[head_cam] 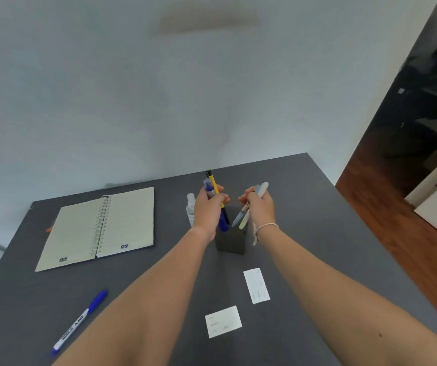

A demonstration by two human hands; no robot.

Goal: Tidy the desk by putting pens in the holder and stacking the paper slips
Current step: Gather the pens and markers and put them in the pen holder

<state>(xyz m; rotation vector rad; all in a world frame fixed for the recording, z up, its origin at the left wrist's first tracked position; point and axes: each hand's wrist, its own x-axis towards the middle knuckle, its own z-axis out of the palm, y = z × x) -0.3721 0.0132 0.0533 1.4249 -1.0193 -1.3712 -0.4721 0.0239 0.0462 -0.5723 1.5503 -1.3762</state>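
Nearest to us on the dark grey desk (pixel 317 207), a blue-capped marker (pixel 80 323) lies loose at the lower left, well apart from everything else. To its right rest two white paper slips, one (pixel 223 321) near our edge and another (pixel 256 285) just beyond it, apart and not stacked. Farther out stands the black pen holder (pixel 230 242), between our two wrists. Our left hand (pixel 208 210) has its fingers curled tight around a blue pen (pixel 221 220) and a yellow pen (pixel 214 184), their lower ends dipping at the holder's mouth. Our right hand (pixel 261 207), with a thin bracelet at the wrist, grips several pale pens (pixel 245 212) in closed fingers, tips angled down toward the holder. Left of the hands, an open spiral notebook (pixel 98 228) lies flat, and a small clear bottle (pixel 190 210) stands just behind our left hand.
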